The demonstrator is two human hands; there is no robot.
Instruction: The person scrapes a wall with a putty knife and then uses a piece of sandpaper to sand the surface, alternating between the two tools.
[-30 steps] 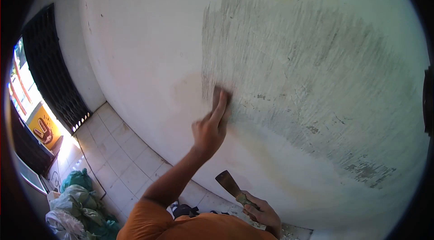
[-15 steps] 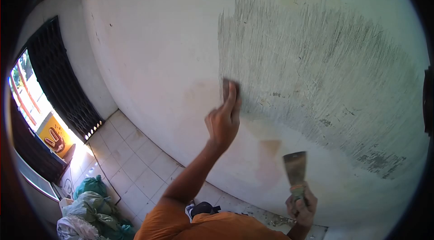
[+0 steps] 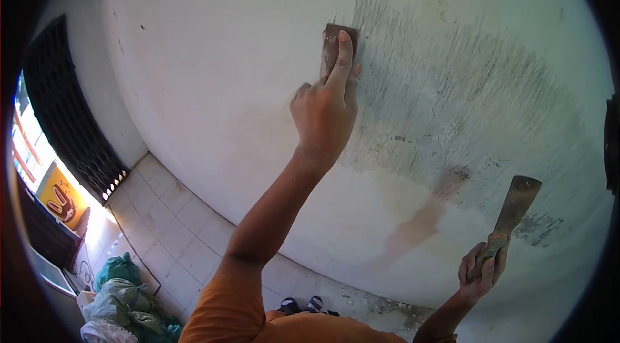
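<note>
My left hand [image 3: 325,114] is closed around a flat, dark-brown scraper blade [image 3: 332,46], with the index finger laid along its face. Its blade lies against the white wall [image 3: 219,65], at the upper left edge of a grey patch of vertical scratches [image 3: 420,72]. Any handle is hidden in the palm. Lower on the right, my right hand [image 3: 481,272] grips a putty knife [image 3: 516,207] by its worn handle. That knife's blade points up and stands in front of the wall, apparently off it.
Filled green and white sacks [image 3: 119,298] stand on the tiled floor [image 3: 165,220] at the lower left. Beyond them is a dark folding gate [image 3: 71,110] beside a bright doorway. Flakes of debris [image 3: 400,311] lie along the wall's foot, near my sandals [image 3: 314,303].
My left hand has moved up the wall with the scraper blade. My right hand has gone up and right, and the putty knife now tilts to the right. The view has shifted slightly.
</note>
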